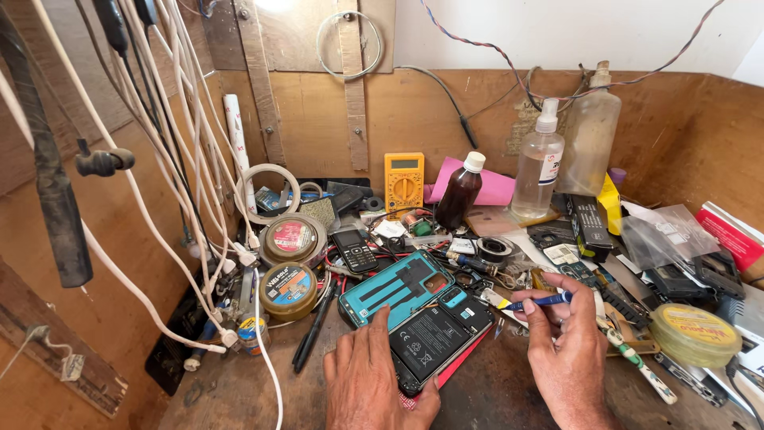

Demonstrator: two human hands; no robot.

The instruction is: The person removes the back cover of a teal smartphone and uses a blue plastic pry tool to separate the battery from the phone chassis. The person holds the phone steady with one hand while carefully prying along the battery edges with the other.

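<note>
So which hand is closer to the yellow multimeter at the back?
Left. The left hand sits almost straight below the yellow multimeter, on the opened phone; the right hand is farther right, holding a blue screwdriver.

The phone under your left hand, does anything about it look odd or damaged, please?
The phone lies open with its battery exposed; its teal back cover rests askew just behind it. The left hand steadies it; no damage is visible.
</note>
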